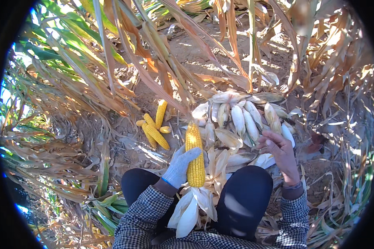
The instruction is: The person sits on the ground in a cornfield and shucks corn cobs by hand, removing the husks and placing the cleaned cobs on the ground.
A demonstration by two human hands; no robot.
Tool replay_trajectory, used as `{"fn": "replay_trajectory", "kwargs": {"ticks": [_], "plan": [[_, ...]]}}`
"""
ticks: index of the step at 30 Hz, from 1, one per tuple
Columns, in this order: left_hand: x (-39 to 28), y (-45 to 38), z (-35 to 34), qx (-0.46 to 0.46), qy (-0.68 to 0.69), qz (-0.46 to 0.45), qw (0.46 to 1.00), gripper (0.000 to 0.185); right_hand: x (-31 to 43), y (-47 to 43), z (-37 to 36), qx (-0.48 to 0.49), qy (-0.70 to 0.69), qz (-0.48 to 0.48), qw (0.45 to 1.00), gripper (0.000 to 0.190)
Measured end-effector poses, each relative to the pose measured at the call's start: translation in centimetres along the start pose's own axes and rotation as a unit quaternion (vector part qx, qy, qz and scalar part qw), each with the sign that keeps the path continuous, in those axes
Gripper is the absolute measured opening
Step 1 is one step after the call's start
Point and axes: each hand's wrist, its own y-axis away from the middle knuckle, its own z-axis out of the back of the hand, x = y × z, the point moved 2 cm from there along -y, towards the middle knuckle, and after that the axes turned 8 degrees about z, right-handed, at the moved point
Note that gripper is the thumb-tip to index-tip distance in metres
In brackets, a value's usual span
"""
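My left hand (180, 166), in a pale knit glove, grips a yellow ear of corn (194, 168) upright between my knees. Its peeled-back husk (191, 208) hangs from the lower end. My bare right hand (280, 152) holds nothing that I can see; its fingers are apart and partly curled. Just beyond it lies a pile of corn ears in pale dry husks (244, 119). Left of the pile, several bare yellow corn cobs (154, 132) rest together on the soil.
Dry corn stalks (165, 53) lean over the ground ahead. Loose husks (218, 168) lie between my knees (244, 199). Green and brown leaves (109, 205) crowd the left side, and more dry leaves (327, 71) stand at the right. Bare soil (193, 49) shows beyond the pile.
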Motion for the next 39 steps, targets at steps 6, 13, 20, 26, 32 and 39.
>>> {"fn": "replay_trajectory", "kwargs": {"ticks": [6,13,20,26,32,39], "plan": [[-4.8,4.1,-0.1,0.012,0.151,-0.198,0.968,0.035,2.8,-1.0,-18.4,0.302,0.106,0.086,0.943,0.086],[-7.9,8.5,4.7,0.062,0.16,-0.308,0.936,0.039,-0.7,0.8,-27.3,0.267,0.053,0.055,0.961,0.064],[-5.0,8.7,7.1,-0.007,-0.092,-0.304,0.948,0.056,-2.4,1.3,-31.6,0.14,0.139,0.139,0.97,0.039],[-6.4,10.0,9.6,0.014,-0.11,-0.308,0.945,0.043,4.0,1.2,-28.3,0.221,0.332,0.117,0.909,0.06],[-13.8,13.6,9.7,-0.159,-0.455,-0.385,0.787,0.06,13.3,0.6,-27.6,0.077,0.531,0.465,0.704,0.064],[-14.7,14.5,9.6,0.005,-0.712,-0.272,0.647,0.053,10.7,-3.9,-29.3,0.377,0.66,0.197,0.619,0.06]]}}
